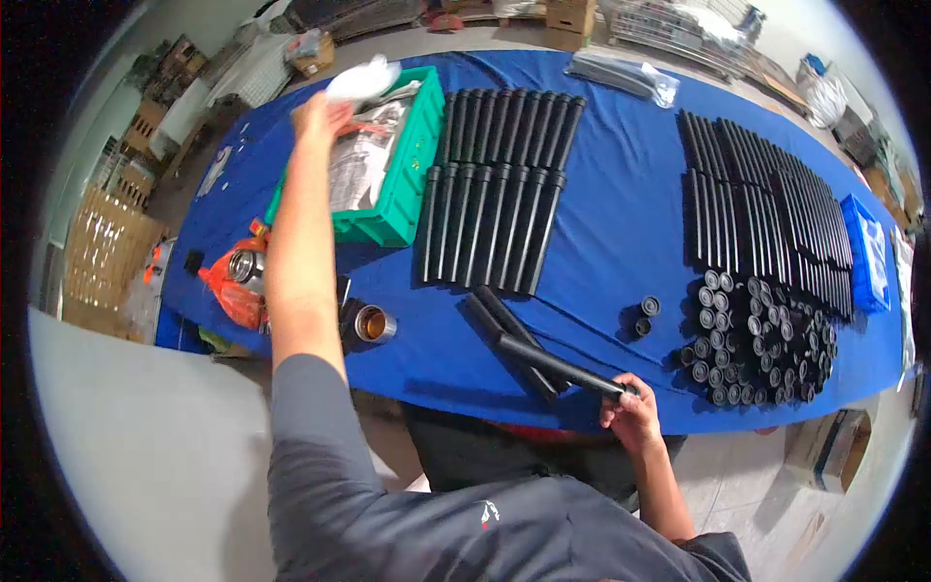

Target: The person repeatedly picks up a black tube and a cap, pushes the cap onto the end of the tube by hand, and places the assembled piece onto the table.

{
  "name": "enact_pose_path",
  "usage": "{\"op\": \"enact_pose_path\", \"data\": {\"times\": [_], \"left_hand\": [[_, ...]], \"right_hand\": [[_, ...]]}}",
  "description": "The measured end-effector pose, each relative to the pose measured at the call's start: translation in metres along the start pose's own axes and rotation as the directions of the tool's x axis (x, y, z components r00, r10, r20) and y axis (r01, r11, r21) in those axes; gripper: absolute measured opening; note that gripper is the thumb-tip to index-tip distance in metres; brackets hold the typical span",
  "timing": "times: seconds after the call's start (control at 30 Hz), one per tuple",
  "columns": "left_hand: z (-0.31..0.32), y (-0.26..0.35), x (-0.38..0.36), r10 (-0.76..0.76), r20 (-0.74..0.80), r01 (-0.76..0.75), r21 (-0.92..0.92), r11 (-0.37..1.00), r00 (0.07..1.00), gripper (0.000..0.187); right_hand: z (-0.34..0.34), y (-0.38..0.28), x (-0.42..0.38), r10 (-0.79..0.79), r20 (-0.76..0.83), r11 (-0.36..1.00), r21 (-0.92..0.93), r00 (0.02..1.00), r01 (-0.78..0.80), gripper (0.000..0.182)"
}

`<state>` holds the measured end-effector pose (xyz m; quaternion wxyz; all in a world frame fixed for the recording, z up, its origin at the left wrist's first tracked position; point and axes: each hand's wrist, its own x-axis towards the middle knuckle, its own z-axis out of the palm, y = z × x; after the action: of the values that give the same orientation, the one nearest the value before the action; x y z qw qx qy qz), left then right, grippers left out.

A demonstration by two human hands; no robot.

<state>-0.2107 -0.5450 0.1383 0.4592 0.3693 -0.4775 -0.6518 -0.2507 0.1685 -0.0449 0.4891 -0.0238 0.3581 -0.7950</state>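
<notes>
My right hand (632, 415) is closed around one end of a black tube (562, 366), which slants up to the left over the table's near edge. Beneath that tube lie other black tubes (509, 330) on the cloth. My left hand (320, 118) reaches far forward to the green crate (393, 228). Its fingers are closed on a white, rounded, thin-looking piece (364, 82) above the crate's far end; blur hides its exact kind. Inside the crate are crumpled grey-white sheets (359, 175).
Two rows of black tubes (495, 228) lie beside the crate. More tubes (766, 194) and many round black caps (722, 339) cover the right side, near a blue bin (866, 257). A metal cup (375, 324) and an orange bag (236, 296) are at left.
</notes>
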Motion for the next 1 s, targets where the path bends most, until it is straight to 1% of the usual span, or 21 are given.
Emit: {"op": "enact_pose_path", "data": {"times": [0.03,0.1,0.17,0.2,0.3,0.37,0.4,0.43,0.47,0.53,0.57,0.6,0.63,0.7,0.73,0.77,0.83,0.9,0.93,0.97,1.0], "left_hand": [[-0.028,-0.01,0.018,-0.065,0.026,0.065,-0.01,0.998,0.998,0.033],[-0.067,-0.023,0.019,-0.081,0.081,0.069,0.144,0.987,0.993,0.03],[-0.069,-0.027,-0.005,-0.062,-0.112,0.074,0.104,0.992,0.992,0.029],[-0.064,-0.024,-0.022,-0.082,-0.127,0.082,-0.003,0.997,0.988,0.035],[-0.05,-0.013,-0.079,0.021,-0.169,-0.03,-0.047,0.998,0.985,0.04],[-0.03,-0.019,-0.14,0.299,-0.115,-0.28,0.153,0.948,0.947,0.045],[-0.02,-0.023,-0.177,0.43,-0.065,-0.404,0.241,0.882,0.9,0.048],[-0.011,-0.023,-0.221,0.426,0.144,-0.448,0.219,0.867,0.893,0.047],[-0.005,-0.021,-0.261,0.405,0.338,-0.517,0.378,0.768,0.849,0.037],[0.014,-0.035,-0.35,0.244,0.589,-0.558,0.438,0.705,0.771,0.029],[0.021,-0.037,-0.39,0.245,0.765,-0.751,0.422,0.507,0.595,0.042],[0.023,-0.046,-0.42,0.235,0.882,-0.894,0.333,0.3,0.407,0.052],[0.024,-0.052,-0.442,0.178,0.962,-0.978,0.194,0.082,0.206,0.061],[0.017,-0.062,-0.475,0.029,0.984,-0.985,0.175,-0.01,0.175,0.069],[0.01,-0.07,-0.48,-0.007,0.982,-0.982,0.187,-0.017,0.187,0.065],[-0.003,-0.079,-0.48,0.024,0.979,-0.978,0.202,0.049,0.203,0.062],[-0.023,-0.081,-0.483,-0.16,0.898,-0.9,0.427,0.089,0.41,0.054],[-0.037,-0.084,-0.485,-0.072,0.859,-0.798,0.5,0.337,0.507,0.046],[-0.045,-0.086,-0.486,-0.036,0.826,-0.728,0.516,0.45,0.563,0.042],[-0.055,-0.091,-0.489,-0.204,0.715,-0.447,0.606,0.658,0.669,0.039],[-0.065,-0.099,-0.494,-0.393,0.594,-0.104,0.631,0.769,0.701,0.036]], "right_hand": [[0.0,0.0,-0.002,0.005,-0.006,1.0,0.012,1.0,-0.005,0.037],[-0.005,0.003,0.0,-0.014,0.031,0.999,0.033,0.999,0.013,0.036],[-0.006,0.002,0.001,-0.007,0.056,1.0,0.016,0.998,0.006,0.036],[-0.008,0.003,0.002,-0.008,0.062,1.0,0.009,0.998,0.008,0.036],[-0.002,0.002,0.001,-0.036,0.065,0.999,-0.004,0.997,0.036,0.036],[-0.006,0.003,0.002,-0.038,0.082,0.999,-0.01,0.996,0.039,0.036],[-0.007,0.004,0.003,-0.042,0.091,0.999,-0.01,0.995,0.043,0.036],[-0.006,0.005,0.004,-0.051,0.093,0.999,-0.013,0.994,0.053,0.036],[-0.004,0.006,0.003,-0.058,0.092,0.998,-0.017,0.994,0.06,0.035],[-0.002,0.005,0.002,-0.049,0.086,0.998,-0.033,0.995,0.052,0.034],[-0.002,0.004,0.002,-0.042,0.096,0.998,-0.047,0.994,0.047,0.034],[-0.002,0.005,0.001,-0.031,0.106,0.998,-0.059,0.994,0.038,0.034],[-0.001,0.003,0.003,-0.023,0.119,0.997,-0.072,0.993,0.032,0.034],[0.007,-0.006,0.004,0.025,0.112,0.986,-0.166,0.993,-0.006,0.03],[0.012,-0.01,0.006,0.036,0.125,0.978,-0.209,0.992,-0.01,0.03],[0.018,-0.013,0.009,0.051,0.134,0.968,-0.249,0.99,-0.016,0.029],[0.04,-0.028,0.018,0.115,0.163,0.922,-0.385,0.98,-0.044,0.032],[0.064,-0.043,0.033,0.174,0.245,0.859,-0.511,0.954,-0.026,0.036],[0.074,-0.048,0.042,0.143,0.35,0.879,-0.474,0.926,0.043,0.04],[0.08,-0.052,0.053,0.11,0.452,0.897,-0.429,0.885,0.108,0.044],[0.076,-0.053,0.073,0.17,0.532,0.896,-0.434,0.83,0.095,0.049]]}}
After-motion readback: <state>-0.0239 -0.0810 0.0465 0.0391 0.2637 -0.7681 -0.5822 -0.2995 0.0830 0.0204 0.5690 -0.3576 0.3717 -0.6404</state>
